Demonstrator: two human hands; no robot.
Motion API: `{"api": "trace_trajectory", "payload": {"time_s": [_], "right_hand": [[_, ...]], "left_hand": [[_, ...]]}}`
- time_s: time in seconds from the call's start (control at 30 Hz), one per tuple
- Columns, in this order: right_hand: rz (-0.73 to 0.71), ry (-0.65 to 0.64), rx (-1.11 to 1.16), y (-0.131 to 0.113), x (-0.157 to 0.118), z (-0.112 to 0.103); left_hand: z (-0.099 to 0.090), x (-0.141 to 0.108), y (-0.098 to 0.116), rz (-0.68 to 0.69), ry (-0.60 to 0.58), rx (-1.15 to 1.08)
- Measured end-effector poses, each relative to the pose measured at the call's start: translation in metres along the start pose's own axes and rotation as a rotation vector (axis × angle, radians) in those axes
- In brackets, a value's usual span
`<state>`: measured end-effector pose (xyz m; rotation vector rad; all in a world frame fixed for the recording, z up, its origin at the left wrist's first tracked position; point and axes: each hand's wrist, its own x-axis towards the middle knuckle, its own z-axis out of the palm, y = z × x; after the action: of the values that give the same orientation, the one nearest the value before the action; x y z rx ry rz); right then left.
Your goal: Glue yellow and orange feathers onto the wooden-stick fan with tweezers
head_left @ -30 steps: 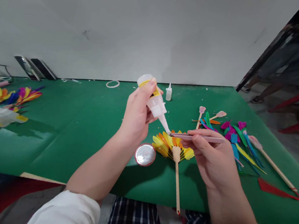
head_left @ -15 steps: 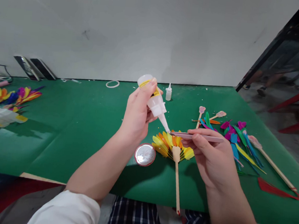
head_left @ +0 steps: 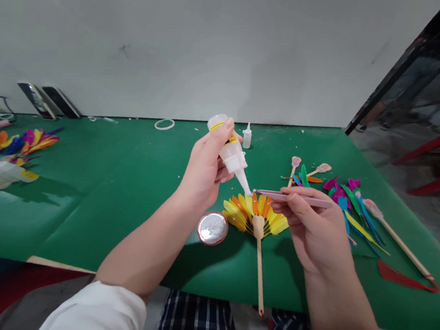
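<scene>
My left hand (head_left: 205, 166) is closed around a white glue bottle (head_left: 235, 158) with a yellow label, tilted nozzle-down. Between the fingers of my right hand (head_left: 309, 221) are pink tweezers (head_left: 297, 198), their tip close to the nozzle's end. Whether the tweezers hold anything is too small to tell. Just below lies a small fan of yellow and orange feathers (head_left: 243, 208) on a wooden handle (head_left: 260, 271). A round silvery lid with a red rim (head_left: 212, 228) lies left of the fan.
A small white dropper bottle (head_left: 247, 136) and a white ring (head_left: 164, 124) stand and lie near the wall. Colourful feathers (head_left: 346, 196) and wooden sticks are at the right, with a red tassel (head_left: 406, 277). More feathers (head_left: 33, 141) and clear bottles (head_left: 1, 172) lie at the left.
The glue bottle has shifted slightly right and down. The tweezers' tip now shows a little right of the nozzle's end, where before they appeared to meet.
</scene>
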<state>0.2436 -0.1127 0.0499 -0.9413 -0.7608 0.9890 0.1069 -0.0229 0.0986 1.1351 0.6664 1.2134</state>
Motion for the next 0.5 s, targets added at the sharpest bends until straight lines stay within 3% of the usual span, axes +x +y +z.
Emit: {"api": "trace_trajectory", "payload": {"time_s": [0.13,0.27,0.5], "right_hand": [[0.006,0.018,-0.062,0.002,0.001,0.0],[-0.042,0.013,-0.122,-0.001,0.001,-0.005],[-0.187,0.145,-0.125,-0.012,0.012,-0.032]], "left_hand": [[0.002,0.0,0.004,-0.068,-0.098,-0.08],[-0.005,0.007,-0.002,-0.058,-0.061,-0.079],[-0.049,0.012,-0.053,-0.262,-0.02,0.033]]}}
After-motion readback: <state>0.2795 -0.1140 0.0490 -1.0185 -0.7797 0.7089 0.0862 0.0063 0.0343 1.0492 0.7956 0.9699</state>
